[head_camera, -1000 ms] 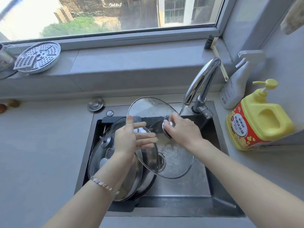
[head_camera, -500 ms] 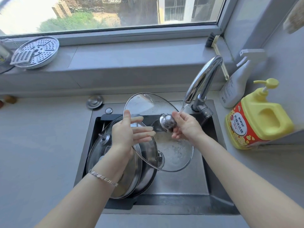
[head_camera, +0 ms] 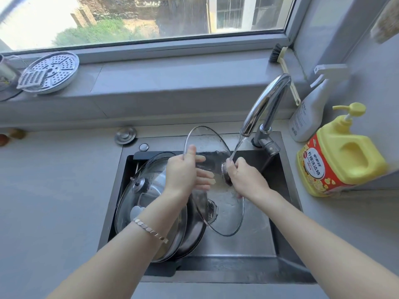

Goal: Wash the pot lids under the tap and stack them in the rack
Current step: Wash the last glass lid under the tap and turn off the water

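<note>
A clear glass pot lid (head_camera: pixel 224 214) stands tilted on edge over the sink (head_camera: pixel 239 244), under the running tap (head_camera: pixel 264 104). My left hand (head_camera: pixel 183 172) holds the lid's left rim, thumb on the near side and fingers behind the glass. My right hand (head_camera: pixel 244 176) grips the lid's metal knob (head_camera: pixel 225 169), where the thin stream of water lands. Two more lids (head_camera: pixel 151 199) with metal rims lean stacked in the left half of the sink. No rack is in view.
A yellow pump bottle of dish soap (head_camera: pixel 339 156) and a white spray bottle (head_camera: pixel 308 111) stand right of the sink. A perforated steamer plate (head_camera: pixel 53 71) with a grater lies on the windowsill at left. A brush (head_camera: pixel 282 63) leans in the window corner.
My right hand has closed round the knob again after rubbing beside it. The lid has turned more edge-on and my left hand has shifted up on its rim.
</note>
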{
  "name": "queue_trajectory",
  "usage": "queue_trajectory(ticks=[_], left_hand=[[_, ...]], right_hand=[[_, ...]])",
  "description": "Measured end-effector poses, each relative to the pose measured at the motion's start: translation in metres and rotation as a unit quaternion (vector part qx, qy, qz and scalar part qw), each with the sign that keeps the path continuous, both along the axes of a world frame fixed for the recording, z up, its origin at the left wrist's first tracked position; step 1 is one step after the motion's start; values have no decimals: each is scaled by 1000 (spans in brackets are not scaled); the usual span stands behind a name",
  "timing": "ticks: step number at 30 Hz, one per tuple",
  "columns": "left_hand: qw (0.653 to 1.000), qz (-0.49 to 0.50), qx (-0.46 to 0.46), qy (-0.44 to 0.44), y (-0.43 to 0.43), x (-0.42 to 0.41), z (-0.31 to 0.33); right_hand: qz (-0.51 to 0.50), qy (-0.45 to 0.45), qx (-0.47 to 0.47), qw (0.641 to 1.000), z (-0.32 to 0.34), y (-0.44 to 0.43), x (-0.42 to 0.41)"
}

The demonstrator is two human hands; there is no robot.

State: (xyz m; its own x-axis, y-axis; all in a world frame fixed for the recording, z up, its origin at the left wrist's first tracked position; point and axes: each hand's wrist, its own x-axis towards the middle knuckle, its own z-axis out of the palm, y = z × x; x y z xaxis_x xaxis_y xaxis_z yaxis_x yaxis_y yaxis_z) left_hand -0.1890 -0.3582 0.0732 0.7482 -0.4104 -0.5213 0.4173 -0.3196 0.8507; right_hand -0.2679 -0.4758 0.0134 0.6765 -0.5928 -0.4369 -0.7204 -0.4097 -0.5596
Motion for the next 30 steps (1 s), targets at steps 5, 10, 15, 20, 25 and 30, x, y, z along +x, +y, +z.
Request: queue_trajectory(ticks=[5,10,15,20,25,30], left_hand=[[983,-162,87,-24,-45,-12,-8],[964,-230,120,-60,-71,-19,-11],[954,-242,122,-128,-65,-23,-3],[978,-173,86,-73,-39,-10,2],[987,-131,77,-44,-17,1,9],[990,-114,80,-37,-5,-2,12]], right_hand=[[6,76,37,996,-29,-32,-29],[-184,-29,90,978,-43,-72,-49],[-280,-91,152,943,-37,-89,-42],[-351,-174,197,899,-34,-89,-19],[-354,-187,173,900,-37,-83,2],[-243,-114,126,955,-25,-74,4]])
